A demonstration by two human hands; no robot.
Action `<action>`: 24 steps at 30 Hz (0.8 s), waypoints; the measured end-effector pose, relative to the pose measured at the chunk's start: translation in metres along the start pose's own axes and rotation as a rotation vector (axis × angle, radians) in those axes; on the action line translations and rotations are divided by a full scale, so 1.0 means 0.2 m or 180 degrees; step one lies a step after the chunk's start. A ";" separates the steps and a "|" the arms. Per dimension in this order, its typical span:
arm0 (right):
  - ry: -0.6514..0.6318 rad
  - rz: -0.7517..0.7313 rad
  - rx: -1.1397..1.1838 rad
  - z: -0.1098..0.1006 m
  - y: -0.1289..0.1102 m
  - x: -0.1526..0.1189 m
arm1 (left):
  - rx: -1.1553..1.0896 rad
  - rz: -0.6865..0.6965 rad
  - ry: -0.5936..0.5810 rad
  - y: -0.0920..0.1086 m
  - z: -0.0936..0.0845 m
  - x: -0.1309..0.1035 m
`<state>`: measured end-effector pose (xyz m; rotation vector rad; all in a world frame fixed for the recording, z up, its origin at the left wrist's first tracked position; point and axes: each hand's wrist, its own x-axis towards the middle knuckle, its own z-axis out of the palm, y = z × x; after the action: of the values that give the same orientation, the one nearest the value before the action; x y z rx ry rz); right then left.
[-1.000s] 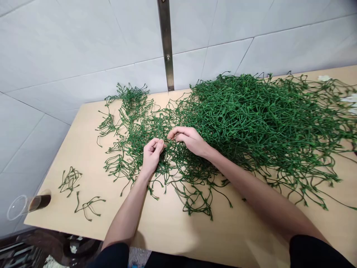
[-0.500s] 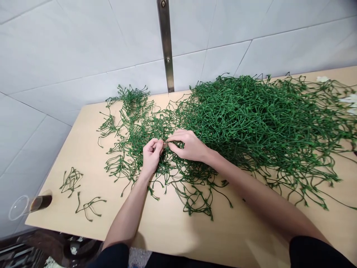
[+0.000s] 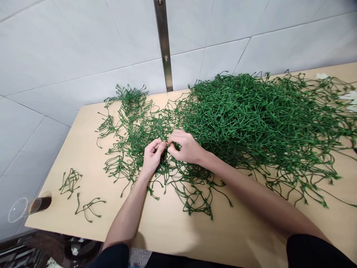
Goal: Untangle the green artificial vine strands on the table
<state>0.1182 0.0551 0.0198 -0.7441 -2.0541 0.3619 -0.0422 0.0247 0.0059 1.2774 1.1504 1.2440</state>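
Note:
My left hand (image 3: 153,156) is closed in a pinch, thumb against curled fingers, low over the thin scatter of green stems (image 3: 142,130). My right hand (image 3: 185,147) meets it from the right, its thumb and fingertips pinched almost against the left thumb. Whatever small piece lies between the fingertips is too small to make out. To the right of both hands rises a big tangled heap of thin green plastic-looking stems (image 3: 251,115) with small knobbed ends. Some loose stems (image 3: 199,203) lie just below my right wrist.
A clear cup (image 3: 40,204) with dark liquid stands at the table's left edge. Two small groups of stems (image 3: 71,181) lie near it. White flower pieces (image 3: 350,97) are at the far right. A tiled wall (image 3: 83,37) with a metal strip (image 3: 164,44) backs the wooden table (image 3: 167,234).
My right fingers have curled in more, and the hand has dipped slightly. My left hand has shifted a little to the right. The stems look unchanged.

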 end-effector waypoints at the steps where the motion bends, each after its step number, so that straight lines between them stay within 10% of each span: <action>1: -0.0035 -0.0075 -0.0001 0.00 0.00 0.00 | -0.0016 -0.0013 -0.0018 0.00 0.00 0.00; 13: -0.0566 0.0214 0.0248 -0.08 0.01 0.02 | -0.0429 0.0044 0.0168 -0.03 -0.02 0.03; 24: -0.0639 0.0666 0.0405 -0.13 -0.06 0.07 | 0.0631 0.0396 0.0180 0.09 -0.01 0.00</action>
<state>0.1292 0.0533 0.0503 -0.8762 -2.1203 0.7045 -0.0447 0.0228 0.0238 1.4880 1.2762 1.2886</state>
